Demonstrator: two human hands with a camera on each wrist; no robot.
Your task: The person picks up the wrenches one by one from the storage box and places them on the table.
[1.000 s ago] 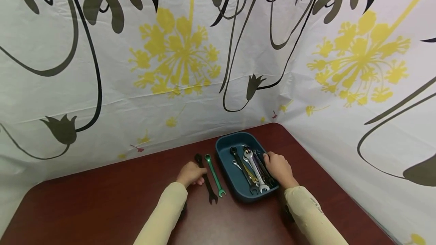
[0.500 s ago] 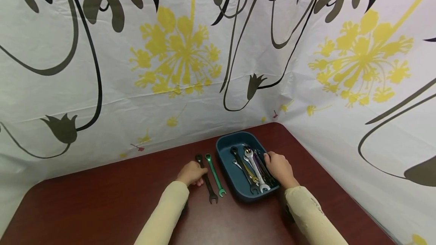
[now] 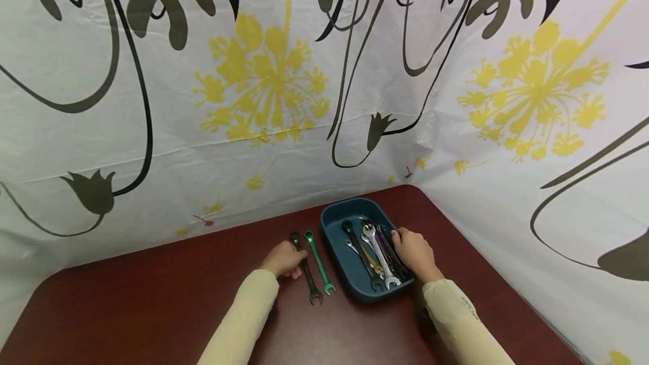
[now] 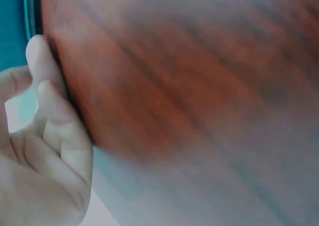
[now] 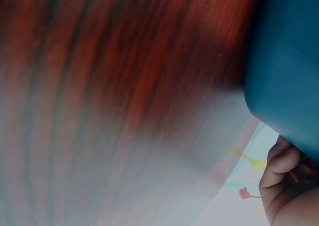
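Note:
My left hand [image 3: 284, 258] pinches the shaft of a black combination wrench [image 3: 310, 281] on the table, thumb lying over it. Its open-end jaw points toward me. Just right of it, roughly parallel, lies a green combination wrench [image 3: 319, 263]. The right hand [image 3: 416, 252] grips the right rim of a blue plastic bin [image 3: 350, 270]. Inside the bin several wrenches lie in a loose pile, with a silver wrench [image 3: 381, 252] on top. In the right wrist view the curled fingers [image 5: 285, 161] show under the bin's edge, with part of the hand cut off.
The dark red wooden table [image 3: 152, 297] has a rounded far corner behind the bin. A white sheet [image 3: 167, 185] with flower prints hangs along the back and right edges. Bare table top stretches to the left of my left arm.

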